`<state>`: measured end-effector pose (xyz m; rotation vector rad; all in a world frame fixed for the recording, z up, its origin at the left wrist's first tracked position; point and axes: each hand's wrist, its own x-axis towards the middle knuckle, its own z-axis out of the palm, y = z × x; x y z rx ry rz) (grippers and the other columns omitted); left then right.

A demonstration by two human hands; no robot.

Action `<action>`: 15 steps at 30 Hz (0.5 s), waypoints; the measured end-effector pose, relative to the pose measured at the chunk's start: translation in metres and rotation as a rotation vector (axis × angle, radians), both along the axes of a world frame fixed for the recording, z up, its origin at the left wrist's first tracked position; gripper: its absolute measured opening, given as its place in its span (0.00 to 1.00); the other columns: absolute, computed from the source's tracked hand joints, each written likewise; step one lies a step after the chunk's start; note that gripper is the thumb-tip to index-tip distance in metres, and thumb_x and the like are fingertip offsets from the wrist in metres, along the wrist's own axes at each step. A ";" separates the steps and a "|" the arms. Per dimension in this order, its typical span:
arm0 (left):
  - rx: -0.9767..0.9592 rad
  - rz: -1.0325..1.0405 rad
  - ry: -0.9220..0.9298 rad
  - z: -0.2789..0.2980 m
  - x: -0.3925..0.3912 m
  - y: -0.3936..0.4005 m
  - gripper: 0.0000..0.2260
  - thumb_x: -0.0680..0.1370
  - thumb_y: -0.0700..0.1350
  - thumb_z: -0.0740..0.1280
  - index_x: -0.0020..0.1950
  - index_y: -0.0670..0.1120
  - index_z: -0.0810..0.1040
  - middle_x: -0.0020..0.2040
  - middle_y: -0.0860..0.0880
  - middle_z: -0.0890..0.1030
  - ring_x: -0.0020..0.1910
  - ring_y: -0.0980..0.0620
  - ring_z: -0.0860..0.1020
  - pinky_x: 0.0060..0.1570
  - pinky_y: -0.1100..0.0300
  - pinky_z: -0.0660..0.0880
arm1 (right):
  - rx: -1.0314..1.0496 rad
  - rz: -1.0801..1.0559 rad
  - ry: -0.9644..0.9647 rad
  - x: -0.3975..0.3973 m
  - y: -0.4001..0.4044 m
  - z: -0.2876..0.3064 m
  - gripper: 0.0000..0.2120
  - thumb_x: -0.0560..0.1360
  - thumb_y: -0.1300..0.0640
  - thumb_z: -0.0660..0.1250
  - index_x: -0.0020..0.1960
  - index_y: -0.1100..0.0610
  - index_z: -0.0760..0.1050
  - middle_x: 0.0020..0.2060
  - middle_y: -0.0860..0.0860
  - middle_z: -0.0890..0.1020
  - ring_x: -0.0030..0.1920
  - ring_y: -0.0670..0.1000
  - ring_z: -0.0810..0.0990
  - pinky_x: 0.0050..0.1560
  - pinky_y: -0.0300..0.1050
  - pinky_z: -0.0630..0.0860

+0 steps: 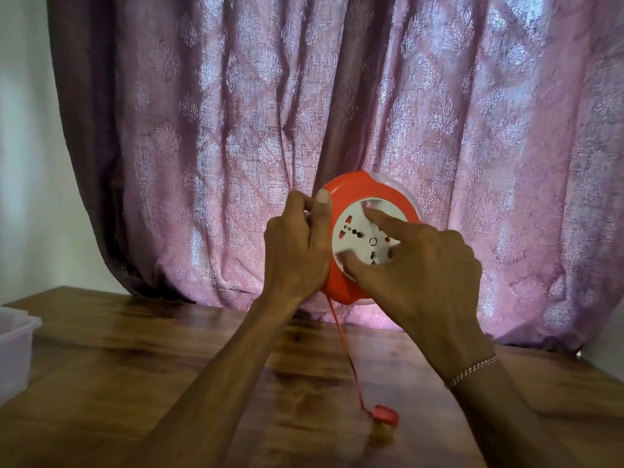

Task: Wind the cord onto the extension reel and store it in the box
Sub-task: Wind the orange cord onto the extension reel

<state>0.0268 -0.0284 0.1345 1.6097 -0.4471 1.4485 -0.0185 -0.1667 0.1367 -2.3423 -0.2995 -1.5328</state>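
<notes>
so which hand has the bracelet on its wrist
The right hand, the one with fingers on the reel's white socket face; its wrist wears a beaded bracelet. The left hand is bare.

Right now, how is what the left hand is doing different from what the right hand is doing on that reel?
The left hand wraps around the orange rim of the reel in a steady grip, thumb up; the right hand lies on the white socket face, fingers spread. The left hand hides the reel's side edge; the right covers part of its front. The right wrist wears a bracelet; the left is bare. Both hold the reel up above the table, cord hanging down.
</notes>
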 end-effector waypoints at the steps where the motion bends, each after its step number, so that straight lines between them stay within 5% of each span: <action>1: 0.002 -0.007 0.008 0.000 0.000 -0.001 0.14 0.83 0.51 0.58 0.41 0.45 0.69 0.25 0.57 0.69 0.27 0.65 0.74 0.26 0.72 0.64 | 0.054 0.005 0.011 0.000 0.001 0.000 0.33 0.63 0.27 0.64 0.66 0.37 0.73 0.49 0.49 0.86 0.51 0.59 0.82 0.49 0.52 0.79; 6: -0.011 0.016 0.022 -0.001 0.002 -0.001 0.14 0.83 0.52 0.58 0.41 0.46 0.69 0.25 0.57 0.69 0.28 0.65 0.74 0.26 0.73 0.63 | 0.112 0.023 0.009 0.002 0.003 0.000 0.34 0.65 0.25 0.65 0.66 0.42 0.75 0.52 0.51 0.85 0.54 0.60 0.81 0.51 0.53 0.78; 10: -0.023 0.026 0.024 -0.001 0.002 0.002 0.14 0.83 0.51 0.57 0.40 0.46 0.68 0.26 0.57 0.69 0.29 0.65 0.74 0.26 0.72 0.63 | 0.009 0.024 -0.106 0.006 -0.004 0.002 0.33 0.67 0.25 0.61 0.62 0.45 0.78 0.42 0.53 0.87 0.41 0.59 0.84 0.40 0.52 0.80; 12: -0.021 0.025 0.022 -0.001 0.001 0.001 0.14 0.83 0.51 0.57 0.40 0.46 0.68 0.26 0.57 0.70 0.30 0.66 0.74 0.26 0.73 0.64 | -0.065 0.043 -0.219 0.006 -0.009 0.005 0.26 0.70 0.30 0.66 0.56 0.48 0.81 0.39 0.52 0.86 0.38 0.57 0.81 0.36 0.46 0.77; 15: -0.030 0.014 0.027 0.000 0.002 0.002 0.14 0.84 0.50 0.57 0.40 0.45 0.68 0.26 0.57 0.70 0.29 0.67 0.74 0.26 0.74 0.64 | -0.209 0.163 -0.186 0.006 -0.020 0.011 0.10 0.73 0.44 0.71 0.51 0.47 0.82 0.47 0.48 0.83 0.48 0.53 0.75 0.38 0.48 0.75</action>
